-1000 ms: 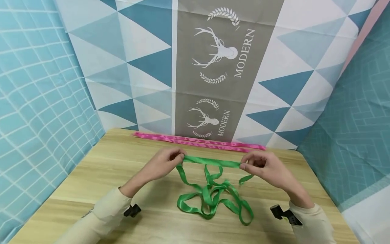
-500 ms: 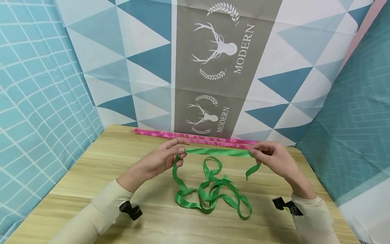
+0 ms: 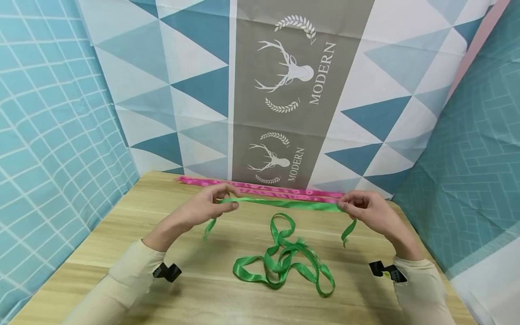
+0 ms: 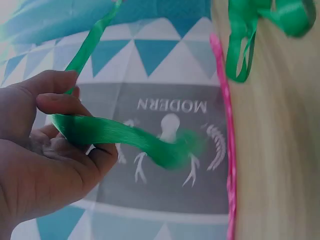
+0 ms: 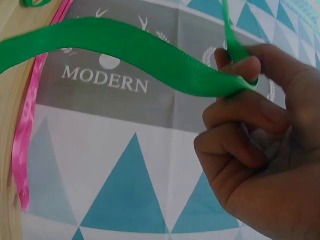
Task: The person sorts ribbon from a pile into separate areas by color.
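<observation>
You've got the green ribbon (image 3: 292,205) up in the air, past the far side of the pile (image 3: 271,264), pulled across btwn both hands. It looks apart from the pile, which is green too, all loops & twists. Some of those loops cross over each other, so you can't tell how many ribbons make it.

Your L hand (image 3: 199,207) is left of the pile & past it, w/ the green ribbon caught in its bent fingers. Can't tell which fingers pinch it, b/c they hide that bit. A short tail hangs under this hand; in the L wrist view its tip is a blur. Your R hand (image 3: 369,212) is right of the pile & past it, pinching the other side w/ thumb & finger. A short, twisty tail hangs there too.

The pink ribbon (image 3: 280,195) lies on the table (image 3: 195,289), way behind the pile, in two long rows. Can't tell if it's one folded or two. In the head view your R hand covers its right end, but the R wrist view shows an end. The wrist views cut off most of the pile.

Behind it all hangs a cloth (image 3: 260,90) w/ deer heads & leaves. It says "MODERN" 2x, sideways in the head view. In the L wrist view the word is upside down; in the R wrist view it's nearly straight. Your sleeves (image 3: 118,284) get cut off at the bottom.
</observation>
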Motion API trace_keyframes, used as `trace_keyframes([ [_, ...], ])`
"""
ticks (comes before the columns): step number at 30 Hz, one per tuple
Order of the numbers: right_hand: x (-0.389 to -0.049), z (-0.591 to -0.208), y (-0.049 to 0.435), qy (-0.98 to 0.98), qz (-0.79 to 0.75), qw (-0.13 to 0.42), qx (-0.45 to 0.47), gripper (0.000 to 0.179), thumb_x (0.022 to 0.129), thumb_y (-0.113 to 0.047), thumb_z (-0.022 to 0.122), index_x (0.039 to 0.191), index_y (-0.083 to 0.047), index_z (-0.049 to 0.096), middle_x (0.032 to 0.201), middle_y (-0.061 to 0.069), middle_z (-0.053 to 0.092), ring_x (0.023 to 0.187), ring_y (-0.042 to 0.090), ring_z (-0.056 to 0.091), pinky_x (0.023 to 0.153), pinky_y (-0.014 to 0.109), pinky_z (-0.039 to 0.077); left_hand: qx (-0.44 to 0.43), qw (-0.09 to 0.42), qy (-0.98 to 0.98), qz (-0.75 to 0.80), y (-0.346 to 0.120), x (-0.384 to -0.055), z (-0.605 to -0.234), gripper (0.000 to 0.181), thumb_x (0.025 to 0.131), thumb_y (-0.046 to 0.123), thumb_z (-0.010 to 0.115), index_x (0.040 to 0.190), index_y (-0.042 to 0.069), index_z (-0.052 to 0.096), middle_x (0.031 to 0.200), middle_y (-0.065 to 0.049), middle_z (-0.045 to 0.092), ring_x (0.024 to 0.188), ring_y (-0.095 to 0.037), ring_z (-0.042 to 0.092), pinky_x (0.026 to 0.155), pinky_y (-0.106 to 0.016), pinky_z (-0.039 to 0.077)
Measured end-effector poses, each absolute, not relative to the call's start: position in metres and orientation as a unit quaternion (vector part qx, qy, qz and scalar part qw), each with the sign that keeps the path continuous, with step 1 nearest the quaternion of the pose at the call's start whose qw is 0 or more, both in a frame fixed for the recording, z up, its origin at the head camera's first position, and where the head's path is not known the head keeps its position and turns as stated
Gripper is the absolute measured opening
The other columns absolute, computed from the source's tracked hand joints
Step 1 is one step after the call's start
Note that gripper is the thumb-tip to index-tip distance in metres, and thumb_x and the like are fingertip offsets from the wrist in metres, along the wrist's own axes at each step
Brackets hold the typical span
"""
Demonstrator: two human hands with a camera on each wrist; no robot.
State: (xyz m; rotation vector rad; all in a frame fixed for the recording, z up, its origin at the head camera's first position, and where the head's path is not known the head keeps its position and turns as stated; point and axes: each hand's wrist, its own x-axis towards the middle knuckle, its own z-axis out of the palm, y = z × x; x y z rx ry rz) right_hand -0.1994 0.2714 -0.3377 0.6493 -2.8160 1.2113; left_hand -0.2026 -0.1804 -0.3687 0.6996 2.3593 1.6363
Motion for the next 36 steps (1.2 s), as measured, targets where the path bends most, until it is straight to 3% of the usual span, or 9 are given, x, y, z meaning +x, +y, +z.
trace_keyframes([
  [8,-0.200,-0.334,0.279,-0.928,0.310,0.047,0.201,0.012,0.100,-0.018,0.069,0.106,-0.009,0.075,0.091,0.005,0.066,0.078,0.023,0.062,0.065,0.035,0.052,0.224,0.025,0.824,0.519,-0.205,-0.212,-0.351,0.028,0.107,0.031,0.056,0.121,0.009,0.067,0.063,-0.007,0.043,0.054,-0.021,0.042,0.058,-0.034,0.040],
  [12,-0.204,-0.336,0.283,-0.930,0.296,0.060,0.209,0.011,0.101,-0.019,0.068,0.105,-0.010,0.074,0.087,0.003,0.064,0.068,0.020,0.057,0.058,0.033,0.048,0.186,-0.019,0.853,0.488,-0.214,-0.217,-0.354,0.026,0.106,0.030,0.058,0.119,0.009,0.069,0.065,-0.008,0.049,0.055,-0.023,0.046,0.057,-0.036,0.042],
  [17,-0.219,-0.347,0.291,-0.922,0.299,0.087,0.231,0.014,0.102,-0.021,0.066,0.108,-0.011,0.074,0.076,0.002,0.059,0.059,0.019,0.046,0.052,0.033,0.038,0.138,-0.030,0.869,0.475,-0.234,-0.226,-0.365,0.030,0.107,0.030,0.057,0.119,0.005,0.068,0.075,-0.011,0.056,0.063,-0.026,0.053,0.060,-0.038,0.045],
  [21,-0.238,-0.370,0.300,-0.916,0.310,0.112,0.229,0.015,0.102,-0.022,0.066,0.110,-0.011,0.073,0.079,0.001,0.061,0.059,0.019,0.047,0.052,0.032,0.038,0.110,-0.042,0.886,0.449,-0.250,-0.236,-0.379,0.030,0.107,0.029,0.055,0.117,0.003,0.068,0.080,-0.011,0.060,0.067,-0.028,0.058,0.059,-0.039,0.045],
  [26,-0.257,-0.401,0.307,-0.909,0.332,0.108,0.226,0.018,0.102,-0.021,0.066,0.112,-0.008,0.072,0.088,0.000,0.067,0.064,0.019,0.052,0.056,0.031,0.043,0.109,-0.086,0.918,0.373,-0.262,-0.252,-0.407,0.023,0.106,0.023,0.056,0.101,0.005,0.069,0.076,-0.010,0.064,0.060,-0.024,0.058,0.054,-0.037,0.043],
  [31,-0.262,-0.416,0.314,-0.908,0.346,0.090,0.220,0.015,0.101,-0.012,0.066,0.112,-0.004,0.071,0.088,0.002,0.067,0.064,0.024,0.052,0.055,0.031,0.043,0.102,-0.110,0.937,0.317,-0.273,-0.266,-0.431,0.034,0.105,0.023,0.058,0.075,0.010,0.053,0.070,-0.010,0.053,0.050,-0.017,0.039,0.048,-0.033,0.031],
  [32,-0.262,-0.418,0.315,-0.908,0.348,0.085,0.218,0.014,0.101,-0.011,0.065,0.112,-0.005,0.071,0.087,0.002,0.067,0.064,0.026,0.053,0.055,0.031,0.043,0.098,-0.109,0.939,0.312,-0.276,-0.268,-0.435,0.037,0.105,0.024,0.058,0.072,0.010,0.049,0.072,-0.012,0.051,0.049,-0.015,0.035,0.047,-0.032,0.029],
  [34,-0.264,-0.421,0.317,-0.909,0.346,0.076,0.220,0.013,0.101,-0.006,0.064,0.112,-0.004,0.070,0.087,0.004,0.065,0.065,0.030,0.054,0.055,0.032,0.044,0.096,-0.101,0.941,0.307,-0.284,-0.272,-0.443,0.040,0.105,0.023,0.059,0.069,0.010,0.045,0.088,-0.021,0.061,0.048,-0.014,0.031,0.047,-0.032,0.028],
  [36,-0.265,-0.423,0.318,-0.911,0.339,0.065,0.224,0.013,0.101,-0.001,0.063,0.112,-0.003,0.070,0.086,0.005,0.064,0.066,0.032,0.055,0.055,0.032,0.044,0.098,-0.088,0.940,0.313,-0.292,-0.275,-0.449,0.041,0.105,0.022,0.059,0.067,0.008,0.048,0.121,-0.030,0.061,0.046,-0.014,0.032,0.046,-0.032,0.031],
])
